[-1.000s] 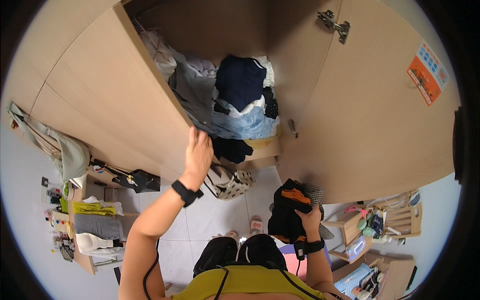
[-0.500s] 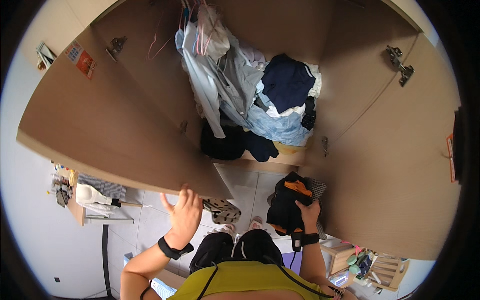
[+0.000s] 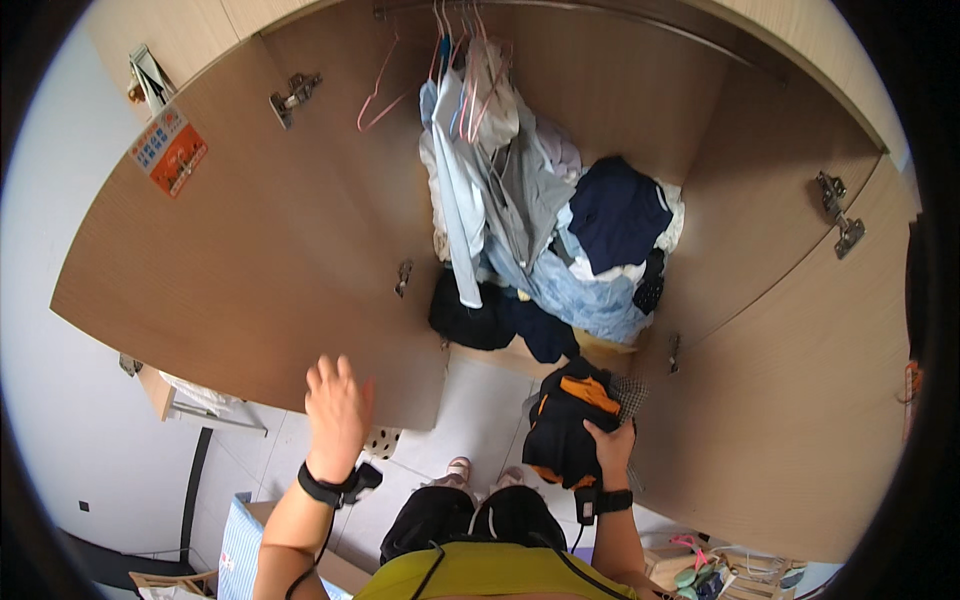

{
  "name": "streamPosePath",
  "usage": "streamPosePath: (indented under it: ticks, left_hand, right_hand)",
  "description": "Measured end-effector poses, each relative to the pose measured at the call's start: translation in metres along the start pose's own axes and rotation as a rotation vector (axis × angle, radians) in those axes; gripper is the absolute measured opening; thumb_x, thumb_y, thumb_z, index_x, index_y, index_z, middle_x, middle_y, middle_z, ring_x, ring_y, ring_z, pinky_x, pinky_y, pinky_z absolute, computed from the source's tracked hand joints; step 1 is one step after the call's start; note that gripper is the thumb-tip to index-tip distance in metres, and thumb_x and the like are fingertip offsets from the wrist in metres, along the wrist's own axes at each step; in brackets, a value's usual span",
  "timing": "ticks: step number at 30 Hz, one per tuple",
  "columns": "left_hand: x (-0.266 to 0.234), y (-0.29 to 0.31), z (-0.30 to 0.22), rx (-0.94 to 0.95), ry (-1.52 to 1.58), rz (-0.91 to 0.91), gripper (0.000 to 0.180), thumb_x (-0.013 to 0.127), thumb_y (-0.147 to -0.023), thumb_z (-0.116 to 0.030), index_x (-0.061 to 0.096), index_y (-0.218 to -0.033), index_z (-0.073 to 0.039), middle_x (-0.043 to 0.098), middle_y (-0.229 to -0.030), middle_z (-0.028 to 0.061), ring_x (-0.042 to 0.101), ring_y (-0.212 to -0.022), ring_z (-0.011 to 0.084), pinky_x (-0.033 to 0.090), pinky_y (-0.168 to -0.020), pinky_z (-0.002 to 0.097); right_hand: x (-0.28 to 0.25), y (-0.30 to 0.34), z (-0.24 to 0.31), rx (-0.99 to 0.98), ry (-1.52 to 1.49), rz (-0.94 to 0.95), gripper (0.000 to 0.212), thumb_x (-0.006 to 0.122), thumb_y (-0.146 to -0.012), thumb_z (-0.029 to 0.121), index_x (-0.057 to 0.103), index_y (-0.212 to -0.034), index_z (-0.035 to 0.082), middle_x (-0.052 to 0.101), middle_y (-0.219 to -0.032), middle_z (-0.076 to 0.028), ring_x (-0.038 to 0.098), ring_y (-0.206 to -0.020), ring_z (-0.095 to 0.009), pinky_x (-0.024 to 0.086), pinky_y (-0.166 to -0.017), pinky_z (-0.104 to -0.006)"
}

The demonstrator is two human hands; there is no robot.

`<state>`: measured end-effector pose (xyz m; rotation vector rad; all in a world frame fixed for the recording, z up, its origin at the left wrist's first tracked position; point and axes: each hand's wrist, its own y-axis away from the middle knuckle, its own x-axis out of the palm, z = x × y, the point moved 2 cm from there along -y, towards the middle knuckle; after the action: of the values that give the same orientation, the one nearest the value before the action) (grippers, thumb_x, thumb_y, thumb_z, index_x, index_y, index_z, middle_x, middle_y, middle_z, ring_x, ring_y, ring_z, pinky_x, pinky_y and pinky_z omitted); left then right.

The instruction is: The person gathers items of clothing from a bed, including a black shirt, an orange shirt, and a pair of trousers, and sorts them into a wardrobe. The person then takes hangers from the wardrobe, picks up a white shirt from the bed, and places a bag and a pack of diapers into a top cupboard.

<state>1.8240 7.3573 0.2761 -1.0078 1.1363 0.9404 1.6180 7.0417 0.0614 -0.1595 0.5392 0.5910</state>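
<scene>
In my right hand [image 3: 612, 450] is a bundle of clothes [image 3: 565, 440], mostly black with orange parts. Its fingers wrap around the bundle's right side, and a black-and-white checked cloth [image 3: 628, 393] sticks out beside it. My left hand [image 3: 338, 415] is raised in front of the lower part of the left wardrobe door [image 3: 220, 260], empty, with its fingers stretched upward. Both doors of the wardrobe stand wide. Inside, a heap of clothes [image 3: 585, 295] in light blue, white and black lies at the bottom, topped by a navy garment [image 3: 618, 215].
Grey and white clothes [image 3: 460, 210] hang on pink and blue hangers at the wardrobe's left. Metal hinges jut from both doors, and the right door [image 3: 790, 400] stands beside my right arm. Low on the right is a wooden chair [image 3: 765, 575]; a blue-striped box [image 3: 240, 555] is low on the left.
My left hand has let go of the left door's edge and moved left. That door now stands wider. The view has tilted upward, while my right hand still holds the clothes.
</scene>
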Motion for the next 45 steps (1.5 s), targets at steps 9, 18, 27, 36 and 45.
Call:
streamPosePath:
  ticks: [9,18,27,36,45]
  left_hand:
    - [-0.084,-0.317,-0.106,0.289,0.428,-0.389,0.058,0.069,-0.075,-0.034,0.045,-0.111,0.005,0.052,-0.111,0.0235,0.051,-0.107,0.0368,0.048,-0.083,0.0399]
    - [-0.038,-0.46,-0.173,0.512,0.699,-0.131,0.055,0.072,-0.062,-0.02,0.052,-0.101,0.013,0.061,-0.096,0.026,0.06,-0.092,0.0368,0.049,-0.079,0.0366]
    - [-0.076,-0.37,-0.341,0.773,1.048,0.08,0.032,0.07,-0.062,-0.016,0.061,-0.087,0.001,0.063,-0.08,0.0134,0.062,-0.074,0.0273,0.05,-0.071,0.0366]
    - [-0.094,-0.324,-0.458,1.08,1.295,0.236,0.028,0.066,-0.064,-0.014,0.06,-0.082,0.006,0.063,-0.08,0.0167,0.064,-0.076,0.0277,0.05,-0.068,0.0367]
    - [-0.095,-0.318,-0.471,0.989,1.263,0.113,0.075,0.066,-0.072,-0.033,0.032,-0.115,0.018,0.061,-0.092,0.0288,0.065,-0.073,0.0341,0.054,-0.063,0.0373]
  right_hand:
    - [-0.019,0.001,0.029,0.113,0.026,-0.028,0.073,0.085,-0.054,0.014,0.047,-0.113,-0.008,0.057,-0.109,-0.024,0.056,-0.102,-0.035,0.044,-0.09,-0.0383]
    - [-0.031,-0.017,0.07,0.151,-0.103,-0.229,0.049,0.078,-0.06,0.004,0.055,-0.102,-0.004,0.063,-0.1,-0.019,0.062,-0.093,-0.031,0.048,-0.082,-0.0375]
    - [-0.063,-0.021,0.045,0.194,-0.122,-0.289,0.046,0.075,-0.061,0.001,0.056,-0.103,-0.002,0.064,-0.097,-0.017,0.062,-0.09,-0.031,0.048,-0.081,-0.0357]
    - [-0.037,0.029,0.068,0.105,0.037,-0.321,0.05,0.077,-0.056,0.002,0.056,-0.102,0.0,0.062,-0.092,-0.02,0.06,-0.088,-0.038,0.048,-0.076,-0.0383]
    - [-0.017,0.035,0.13,0.048,0.163,-0.257,0.044,0.075,-0.061,0.006,0.058,-0.101,0.002,0.06,-0.092,-0.018,0.059,-0.085,-0.038,0.048,-0.073,-0.0401]
